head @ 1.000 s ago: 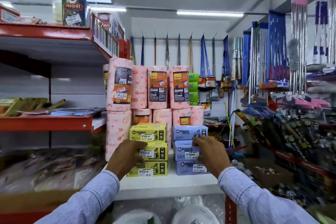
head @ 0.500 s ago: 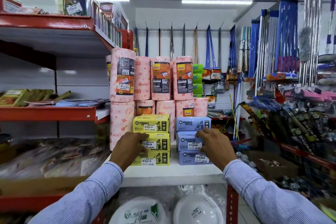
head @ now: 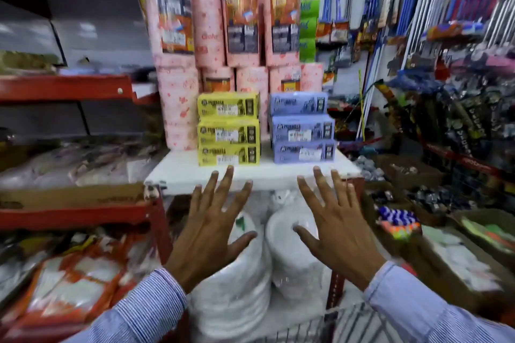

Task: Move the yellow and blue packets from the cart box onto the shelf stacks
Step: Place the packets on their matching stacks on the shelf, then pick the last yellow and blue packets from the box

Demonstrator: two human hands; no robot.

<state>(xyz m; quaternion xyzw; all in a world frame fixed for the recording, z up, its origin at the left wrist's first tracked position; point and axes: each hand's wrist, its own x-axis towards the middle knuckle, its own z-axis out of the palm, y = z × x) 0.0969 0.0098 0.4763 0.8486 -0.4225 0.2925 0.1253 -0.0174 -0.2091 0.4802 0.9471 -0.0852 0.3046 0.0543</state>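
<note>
Three yellow packets (head: 228,128) stand stacked on the white shelf (head: 178,172), and three blue packets (head: 302,127) are stacked just to their right. My left hand (head: 207,234) is spread open in front of and below the shelf edge, under the yellow stack. My right hand (head: 335,227) is spread open the same way under the blue stack. Neither hand touches a packet. The wire rim of the cart (head: 312,327) shows at the bottom; its box is out of view.
Pink paper rolls (head: 209,28) stand behind the stacks. Bagged white plates (head: 245,273) sit under the shelf. Red shelving (head: 72,86) with goods runs along the left. Brooms and mops (head: 412,8) hang at the right above boxes of small items (head: 401,220).
Both hands have let go of the stacks and pulled back toward me, fingers spread. The view has tilted down and moved closer to the shelf.
</note>
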